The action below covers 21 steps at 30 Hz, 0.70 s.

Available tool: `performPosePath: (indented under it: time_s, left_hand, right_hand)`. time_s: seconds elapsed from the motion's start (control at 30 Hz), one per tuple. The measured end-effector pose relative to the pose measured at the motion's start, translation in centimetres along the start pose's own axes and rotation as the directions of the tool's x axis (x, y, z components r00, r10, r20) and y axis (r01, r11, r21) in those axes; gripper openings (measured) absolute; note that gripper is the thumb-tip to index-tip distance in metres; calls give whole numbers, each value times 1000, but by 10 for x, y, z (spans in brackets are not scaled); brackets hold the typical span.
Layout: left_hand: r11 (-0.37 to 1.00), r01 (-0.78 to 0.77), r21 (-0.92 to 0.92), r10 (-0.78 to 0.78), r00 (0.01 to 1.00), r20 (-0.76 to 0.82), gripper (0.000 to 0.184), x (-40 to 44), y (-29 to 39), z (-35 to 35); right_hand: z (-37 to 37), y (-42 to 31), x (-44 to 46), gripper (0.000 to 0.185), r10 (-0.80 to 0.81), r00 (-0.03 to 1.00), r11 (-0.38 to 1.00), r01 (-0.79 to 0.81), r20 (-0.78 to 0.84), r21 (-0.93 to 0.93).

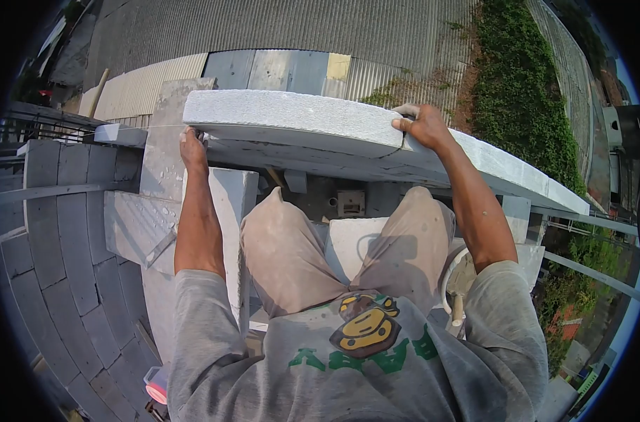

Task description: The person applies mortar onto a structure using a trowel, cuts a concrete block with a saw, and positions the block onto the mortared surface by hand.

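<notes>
A long white aerated concrete block (292,112) lies along the top of the wall in front of me. My left hand (193,149) is at its left end, fingers closed around the lower corner and partly hidden. At the block's right end, my right hand (424,128) grips with the fingers over the top edge and the thumb against the near face, by the joint with the adjoining block (503,165). A thin string (155,127) runs from the left toward the block's left end.
Grey block walls (77,232) stand lower on the left. Beside my left knee is an upright white block (225,218). A bucket (461,274) with a wooden handle in it is by my right thigh. Beyond the wall lie corrugated roofs (285,24) and green climbing plants (520,91).
</notes>
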<state>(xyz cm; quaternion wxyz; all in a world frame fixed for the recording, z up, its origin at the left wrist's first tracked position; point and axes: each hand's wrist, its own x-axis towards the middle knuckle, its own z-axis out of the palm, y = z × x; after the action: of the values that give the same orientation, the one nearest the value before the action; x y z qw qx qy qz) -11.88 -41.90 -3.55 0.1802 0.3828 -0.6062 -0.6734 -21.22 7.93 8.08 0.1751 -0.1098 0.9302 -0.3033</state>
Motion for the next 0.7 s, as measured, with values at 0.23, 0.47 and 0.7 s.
performPosePath:
  time_s: [0.23, 0.47, 0.7]
  left_hand:
    - [999, -2, 41, 1, 1000, 20, 40, 2, 0, -3]
    - [992, 62, -112, -56, 997, 57, 69, -21, 8, 0]
    - [996, 20, -86, -18, 1000, 26, 101, -54, 36, 16]
  right_hand:
    - [1, 0, 2, 30, 2, 1000, 999, -3, 20, 32]
    - [1, 3, 3, 33, -36, 999, 999, 35, 40, 36]
    - [2, 6, 4, 32, -50, 998, 999, 50, 30, 11]
